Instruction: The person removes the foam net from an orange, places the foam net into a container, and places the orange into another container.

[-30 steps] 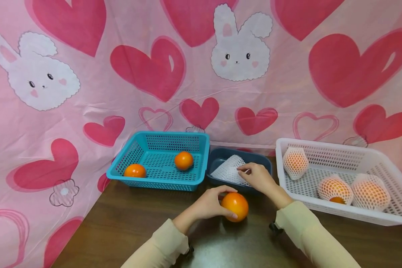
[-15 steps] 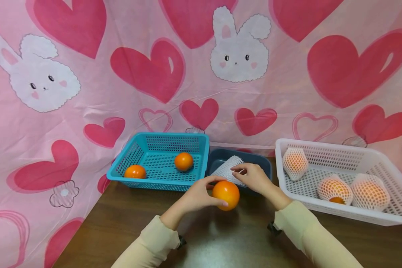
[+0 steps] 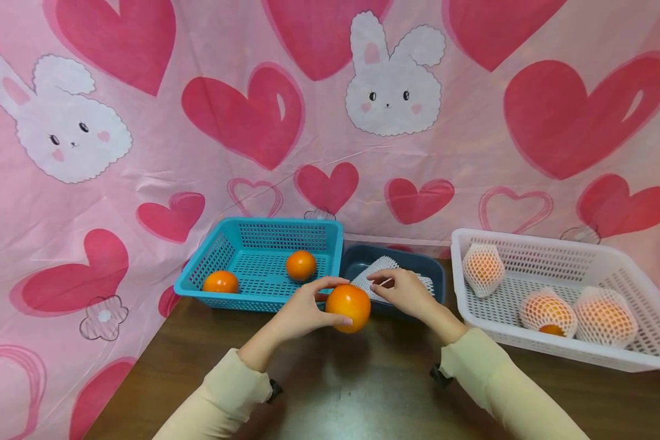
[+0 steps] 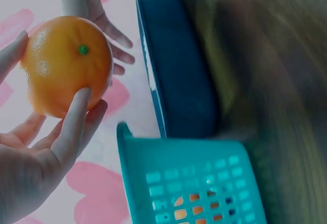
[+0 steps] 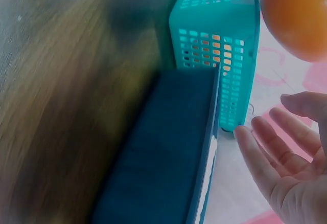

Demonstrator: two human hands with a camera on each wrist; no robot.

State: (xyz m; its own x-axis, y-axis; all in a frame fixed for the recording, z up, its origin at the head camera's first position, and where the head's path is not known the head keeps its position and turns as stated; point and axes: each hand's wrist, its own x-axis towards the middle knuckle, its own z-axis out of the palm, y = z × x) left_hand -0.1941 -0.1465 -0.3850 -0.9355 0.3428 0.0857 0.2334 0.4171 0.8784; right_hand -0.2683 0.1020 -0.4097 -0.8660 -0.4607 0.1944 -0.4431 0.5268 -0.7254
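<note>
My left hand [image 3: 302, 308] grips a shiny orange [image 3: 349, 308], thumb on the near side and fingers round the far side. It is held up off the table, and its green stem spot shows in the left wrist view. Just right of it, my right hand [image 3: 404, 292] hovers with fingers spread and slightly bent, holding nothing; the right wrist view shows a gap between those fingers [image 5: 273, 157] and the orange. Behind and below the right hand, white foam net sleeves [image 3: 375, 269] lie in the dark blue tray [image 3: 429, 264], partly hidden by it.
At the left stands a teal basket [image 3: 255, 299] with two oranges, one [image 3: 300, 266] towards its right side. A white basket [image 3: 522, 333] on the right holds 3 oranges in foam nets, among them a netted orange [image 3: 484, 269]. A pink heart-print cloth [image 3: 330, 140] hangs behind the brown table [image 3: 363, 391].
My left hand has lifted the orange and carried it left and towards the tray. The right hand has shifted left, away from over the foam nets, and stays without anything in it.
</note>
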